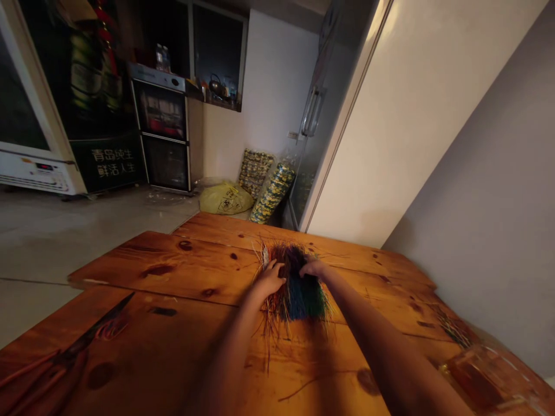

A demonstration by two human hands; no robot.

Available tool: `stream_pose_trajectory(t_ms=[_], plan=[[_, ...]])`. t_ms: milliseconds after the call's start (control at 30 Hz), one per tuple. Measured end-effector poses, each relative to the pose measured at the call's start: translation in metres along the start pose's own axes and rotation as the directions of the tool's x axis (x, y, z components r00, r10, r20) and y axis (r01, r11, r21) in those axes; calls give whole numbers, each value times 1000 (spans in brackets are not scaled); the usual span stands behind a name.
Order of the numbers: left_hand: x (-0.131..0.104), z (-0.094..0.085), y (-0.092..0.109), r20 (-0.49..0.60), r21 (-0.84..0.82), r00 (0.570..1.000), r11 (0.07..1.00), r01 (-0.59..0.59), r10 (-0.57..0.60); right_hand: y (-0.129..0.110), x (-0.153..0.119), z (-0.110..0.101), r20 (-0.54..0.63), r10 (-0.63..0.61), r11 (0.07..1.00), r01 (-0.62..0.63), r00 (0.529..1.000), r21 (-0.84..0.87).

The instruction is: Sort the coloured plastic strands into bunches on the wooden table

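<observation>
A mat-like bundle of thin, stiff strands (298,297) lies on the wooden table in bands of red-brown, blue, green and dark purple. Loose ends stick out all around it. My left hand (271,279) rests on its left side, fingers apart over the red-brown strands. On the upper right, my right hand (314,268) touches the dark strands with its fingers slightly bent and apart; some fingertips are hard to see there. Neither hand is wrapped round anything. Large scissors (82,345) with reddish handles lie at the table's left, beside a few pink-red loops (110,329).
The plank table (199,341) has stray strands on it. More strands (453,326) and a clear plastic box (485,375) sit at the right edge. Beyond stand a yellow bag (226,199), patterned wrapped rolls (273,193), a glass-door cabinet (165,127) and a white pillar (403,115).
</observation>
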State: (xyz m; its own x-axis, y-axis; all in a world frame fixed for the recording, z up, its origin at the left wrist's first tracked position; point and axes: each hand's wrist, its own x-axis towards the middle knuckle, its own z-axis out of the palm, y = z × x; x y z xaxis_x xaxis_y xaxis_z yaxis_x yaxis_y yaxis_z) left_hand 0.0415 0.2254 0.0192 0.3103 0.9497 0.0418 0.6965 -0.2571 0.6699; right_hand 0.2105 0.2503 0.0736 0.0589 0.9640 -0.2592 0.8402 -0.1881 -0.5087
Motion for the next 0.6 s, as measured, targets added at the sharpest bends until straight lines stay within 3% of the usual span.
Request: stream_pose_trajectory(t_ms=[100, 233, 433, 533, 600], plan=[[2, 5, 2, -75, 13, 997, 1000, 13, -12, 17, -4, -12, 73, 66, 986, -76, 995, 151], [5, 9, 3, -84, 47, 996, 998, 29, -25, 30, -7, -20, 147, 64, 941, -108, 987, 320], [-2, 0, 19, -89, 154, 994, 985, 81, -67, 37, -5, -19, 142, 44, 870, -107, 989, 481], [-8, -2, 30, -84, 222, 996, 975, 6, 13, 39, -3, -18, 121, 40, 846, -99, 992, 524], [-11, 2, 34, -13, 250, 995, 964, -94, 100, 40, -2, -19, 120, 30, 838, -90, 992, 539]])
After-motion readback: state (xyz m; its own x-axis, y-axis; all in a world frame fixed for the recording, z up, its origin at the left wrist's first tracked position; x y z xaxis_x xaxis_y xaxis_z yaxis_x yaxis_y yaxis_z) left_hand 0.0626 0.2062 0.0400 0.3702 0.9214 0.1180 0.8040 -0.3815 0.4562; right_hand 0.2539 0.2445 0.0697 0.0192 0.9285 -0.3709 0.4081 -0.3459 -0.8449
